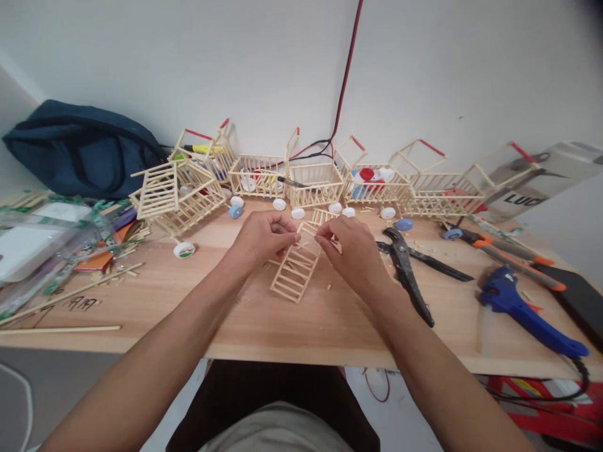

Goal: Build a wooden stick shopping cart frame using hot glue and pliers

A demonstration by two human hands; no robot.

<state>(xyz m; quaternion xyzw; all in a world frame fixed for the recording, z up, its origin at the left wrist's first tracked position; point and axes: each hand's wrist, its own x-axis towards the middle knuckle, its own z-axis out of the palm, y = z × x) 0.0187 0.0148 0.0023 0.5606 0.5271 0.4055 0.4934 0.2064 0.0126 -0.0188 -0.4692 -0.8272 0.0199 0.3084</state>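
A ladder-like frame of thin wooden sticks (295, 274) lies slanted on the table between my hands. My left hand (268, 236) is at its upper left, thumb and fingers pinched together near the frame's edge. At the upper right, my right hand (347, 247) has its fingertips closed; whether a small stick piece sits in them is too fine to see. Behind my right hand, part of another slatted stick panel (323, 217) shows. Several small carts built of sticks, such as the middle one (316, 183), stand along the wall with white and blue caps as wheels.
Black cutting pliers (405, 270) and a blue glue gun (527, 311) lie to the right, near orange-handled pliers (513, 254). Plastic packaging and loose sticks (70, 295) cover the left side. A dark blue bag (85, 150) leans on the wall.
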